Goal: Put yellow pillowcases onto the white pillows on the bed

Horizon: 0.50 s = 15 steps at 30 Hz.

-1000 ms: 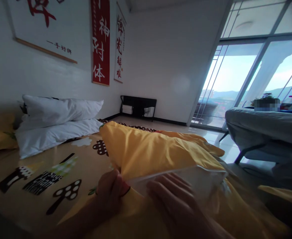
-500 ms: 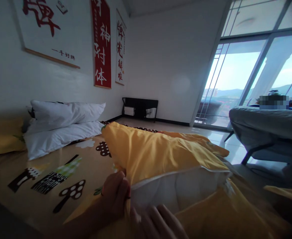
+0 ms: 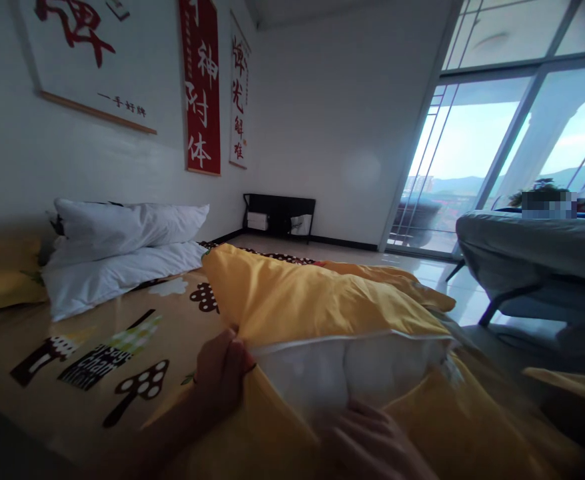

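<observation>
The white quilt (image 3: pixel 352 373) shows through the open mouth of the yellow cover (image 3: pixel 297 300), low in the centre of the frame, and bulges out past the edge. The left hand (image 3: pixel 220 380), lower centre-left, has its fingers closed in a pinch on the cover's edge at the left corner of the opening and holds it up. The right hand (image 3: pixel 372 443), at the bottom centre, lies against the lower lip of the opening just under the white filling; its fingers look curled on the fabric, but how firmly they grip I cannot tell, as the hand is blurred and partly cut off by the frame.

The step in hand looks like working the quilt into its cover, about midway: much of the cover already looks filled, while the part at the mouth is still exposed. The next move seems to call for keeping the left corner taut while the right hand pushes the filling deeper or draws the lip over it.

Around this lies the bed (image 3: pixel 97 347) with its mushroom-print sheet, and two white pillows (image 3: pixel 122 247) at the left. Red scrolls (image 3: pixel 200 87) hang on the wall at the upper left; a grey sofa (image 3: pixel 537 253) stands at the right, before the window (image 3: pixel 497 153).
</observation>
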Motion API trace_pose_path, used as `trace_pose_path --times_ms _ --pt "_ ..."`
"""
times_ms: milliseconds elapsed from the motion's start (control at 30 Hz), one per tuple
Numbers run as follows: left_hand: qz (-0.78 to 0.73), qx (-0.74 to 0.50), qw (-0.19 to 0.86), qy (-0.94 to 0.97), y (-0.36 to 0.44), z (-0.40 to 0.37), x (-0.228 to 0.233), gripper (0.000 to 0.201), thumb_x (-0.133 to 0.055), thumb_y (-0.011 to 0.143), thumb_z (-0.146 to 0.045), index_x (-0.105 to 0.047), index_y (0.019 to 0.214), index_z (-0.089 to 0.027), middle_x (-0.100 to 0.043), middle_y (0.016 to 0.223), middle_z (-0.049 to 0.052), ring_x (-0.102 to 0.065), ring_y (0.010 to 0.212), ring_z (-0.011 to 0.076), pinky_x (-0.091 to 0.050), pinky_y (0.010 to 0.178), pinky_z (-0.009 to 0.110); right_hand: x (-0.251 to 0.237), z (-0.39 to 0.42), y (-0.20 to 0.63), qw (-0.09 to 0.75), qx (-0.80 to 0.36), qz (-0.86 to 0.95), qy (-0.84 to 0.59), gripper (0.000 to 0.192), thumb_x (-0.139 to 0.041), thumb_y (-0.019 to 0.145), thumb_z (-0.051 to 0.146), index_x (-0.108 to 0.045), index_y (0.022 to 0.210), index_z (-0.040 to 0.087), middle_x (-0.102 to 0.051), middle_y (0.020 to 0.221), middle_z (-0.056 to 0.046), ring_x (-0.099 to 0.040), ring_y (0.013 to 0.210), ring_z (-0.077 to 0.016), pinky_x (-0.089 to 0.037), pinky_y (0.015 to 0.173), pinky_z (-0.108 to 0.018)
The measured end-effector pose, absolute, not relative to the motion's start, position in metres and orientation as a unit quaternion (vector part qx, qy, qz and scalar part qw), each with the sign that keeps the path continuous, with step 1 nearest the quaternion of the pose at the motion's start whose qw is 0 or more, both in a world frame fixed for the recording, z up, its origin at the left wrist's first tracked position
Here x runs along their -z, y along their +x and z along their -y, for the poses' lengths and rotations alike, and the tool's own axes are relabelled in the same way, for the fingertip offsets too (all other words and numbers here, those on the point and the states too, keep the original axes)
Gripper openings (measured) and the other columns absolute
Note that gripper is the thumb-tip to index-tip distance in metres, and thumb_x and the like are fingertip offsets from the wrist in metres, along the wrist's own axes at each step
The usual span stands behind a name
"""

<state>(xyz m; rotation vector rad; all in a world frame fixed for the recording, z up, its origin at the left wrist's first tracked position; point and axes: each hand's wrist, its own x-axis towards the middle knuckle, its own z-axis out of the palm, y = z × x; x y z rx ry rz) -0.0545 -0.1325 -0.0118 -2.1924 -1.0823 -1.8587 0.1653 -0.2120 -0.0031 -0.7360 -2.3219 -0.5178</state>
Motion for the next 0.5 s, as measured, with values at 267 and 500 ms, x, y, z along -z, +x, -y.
trace_pose_path --times_ms 267,500 --pt "0.444 0.676 -0.036 -0.587 -0.066 0.084 -0.006 0.038 -0.036 0.092 -0.034 -0.040 0.058 -0.019 -0.042 0.048 -0.002 -0.039 0.045 0.0097 -0.031 0.046 0.023 -0.010 0.166 0.335 0.212 0.114 0.777 -0.581 0.057 -0.031 0.095 0.055 -0.062 0.062 0.021 -0.062 0.063 -0.004 -0.057 0.064 -0.0170 -0.040 0.060 -0.029" --pt "0.415 0.761 0.131 -0.481 -0.121 0.067 -0.067 0.029 -0.040 0.085 -0.027 -0.049 0.061 -0.013 -0.047 0.054 -0.003 -0.043 0.056 0.0075 -0.034 0.060 0.026 -0.015 0.164 0.345 0.198 0.248 0.791 -0.524 0.043 -0.041 0.097 0.043 -0.060 0.065 0.021 -0.060 0.059 0.002 -0.050 0.057 -0.0120 -0.031 0.080 -0.035"
